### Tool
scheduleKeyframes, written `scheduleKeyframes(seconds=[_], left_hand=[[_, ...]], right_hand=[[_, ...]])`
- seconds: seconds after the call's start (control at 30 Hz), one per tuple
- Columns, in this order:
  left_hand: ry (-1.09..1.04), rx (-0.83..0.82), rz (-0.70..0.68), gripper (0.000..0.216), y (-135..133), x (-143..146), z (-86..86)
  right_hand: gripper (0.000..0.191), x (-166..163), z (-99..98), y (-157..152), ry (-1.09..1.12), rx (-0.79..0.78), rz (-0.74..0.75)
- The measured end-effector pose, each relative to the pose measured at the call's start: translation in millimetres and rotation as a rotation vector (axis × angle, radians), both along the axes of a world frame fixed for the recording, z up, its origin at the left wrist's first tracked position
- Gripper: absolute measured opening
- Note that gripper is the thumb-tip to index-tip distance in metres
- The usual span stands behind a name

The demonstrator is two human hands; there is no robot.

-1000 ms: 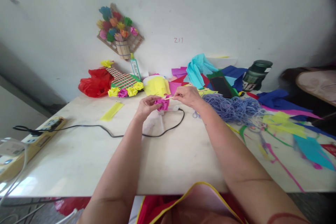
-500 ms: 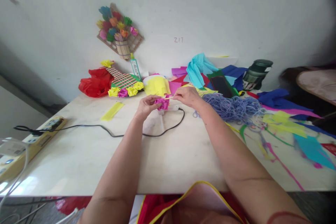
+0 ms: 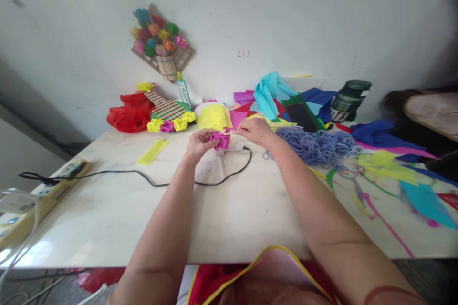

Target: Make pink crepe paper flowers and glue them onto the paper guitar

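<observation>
Head view: looks forward and down over a pale table point(image 3: 243, 219) set before a light wall point(image 3: 304, 19). In the left hand point(image 3: 200, 145), gripped between thumb and curled fingers: a crumpled magenta paper flower point(image 3: 221, 142). Sits right at the fingertips, on the right side of that hand, in the gap between the 2 hands. In the right hand point(image 3: 255, 130), fingers closed in a pinch: a thin pale stick point(image 3: 231, 133), pointing left along the upper edge of the flower. Whether also touching the left fingertips, too small to tell.

Just below the flower, partly hidden, a white object with a black cord point(image 3: 141, 172) close by, trailing left to a cream power strip point(image 3: 59, 198). Left of the left hand, flat on the table, 1 yellow paper strip point(image 3: 153, 151). Behind the hands, a stack of yellow paper point(image 3: 213, 115); just right of the right hand, a tangle of blue-violet string point(image 3: 317, 147). Farther back on the left, a guitar-shaped craft point(image 3: 168, 108) trimmed with yellow and magenta flowers, beside a red plastic bag point(image 3: 130, 113).
</observation>
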State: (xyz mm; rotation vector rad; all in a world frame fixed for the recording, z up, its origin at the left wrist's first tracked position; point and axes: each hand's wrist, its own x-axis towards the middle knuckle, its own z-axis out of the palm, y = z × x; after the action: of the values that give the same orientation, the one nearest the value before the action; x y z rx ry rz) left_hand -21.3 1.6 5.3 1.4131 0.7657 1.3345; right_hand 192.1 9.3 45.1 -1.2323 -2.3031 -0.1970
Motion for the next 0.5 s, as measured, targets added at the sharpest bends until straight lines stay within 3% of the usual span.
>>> scheduleKeyframes(seconds=[0.23,0.5], left_hand=[[0.000,0.002,0.024,0.038,2.2,0.3,-2.3],[0.014,0.037,0.041,0.036,0.6,0.3,-1.2]], right_hand=[[0.039,2.8,1.0,0.2,-0.026,-0.005,-0.016],[0.019,7.5,2.3,2.8,0.091,-0.044,-0.016]])
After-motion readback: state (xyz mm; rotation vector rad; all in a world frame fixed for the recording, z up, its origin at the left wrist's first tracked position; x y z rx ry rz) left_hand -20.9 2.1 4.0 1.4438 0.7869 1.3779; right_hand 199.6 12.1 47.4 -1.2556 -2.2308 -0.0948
